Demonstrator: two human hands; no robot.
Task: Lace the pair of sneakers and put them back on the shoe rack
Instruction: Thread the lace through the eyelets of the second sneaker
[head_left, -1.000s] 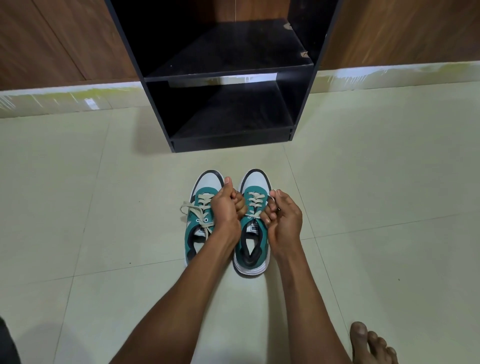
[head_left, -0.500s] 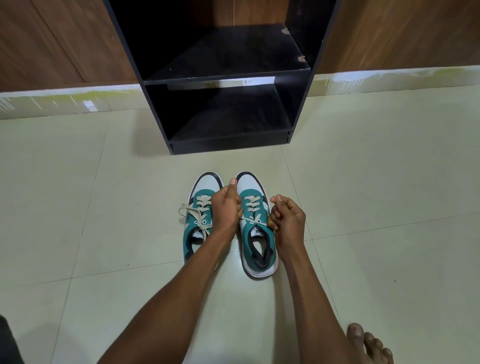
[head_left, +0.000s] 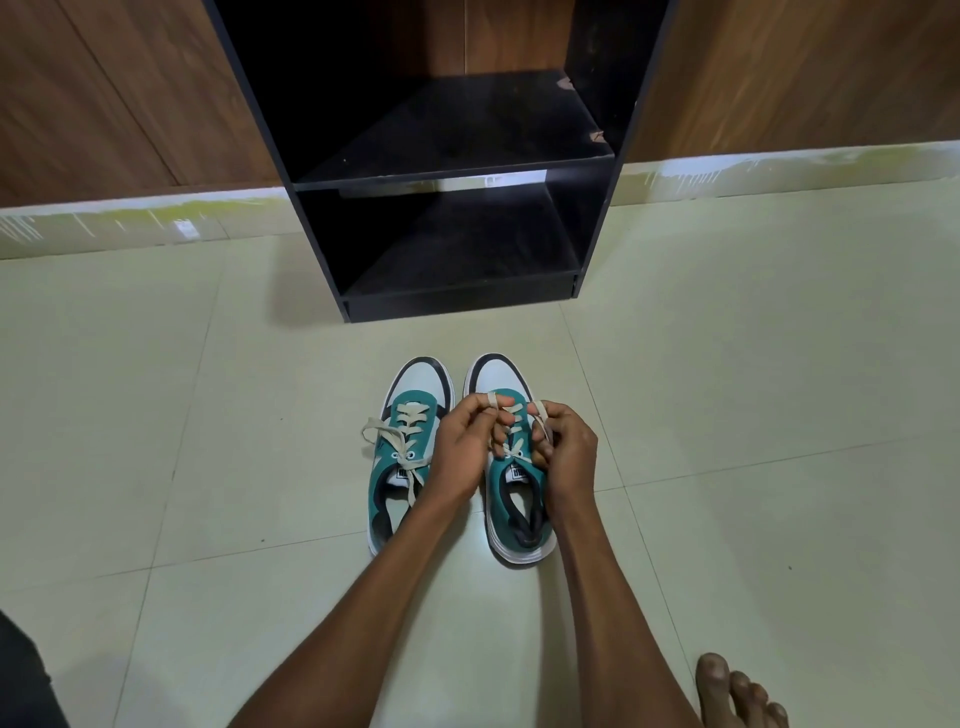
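Two teal and white sneakers stand side by side on the tiled floor, toes toward the rack. The left sneaker (head_left: 402, 457) has its cream lace (head_left: 387, 439) tied, with loose ends trailing left. Over the right sneaker (head_left: 514, 499), my left hand (head_left: 465, 447) pinches one loop of its lace (head_left: 491, 400) and my right hand (head_left: 566, 452) pinches the other loop (head_left: 540, 413). Both hands hover above the shoe's tongue. The black shoe rack (head_left: 457, 306) stands just beyond the toes, with both shelves bare.
Brown wooden panels (head_left: 104, 104) and a pale skirting strip run behind the rack. My bare right foot (head_left: 737, 691) rests on the floor at the lower right. A dark bit of clothing (head_left: 21, 675) sits at the lower left corner.
My two hands have come closer together over the right sneaker and now each hold up a lace loop. The camera view has shifted slightly.
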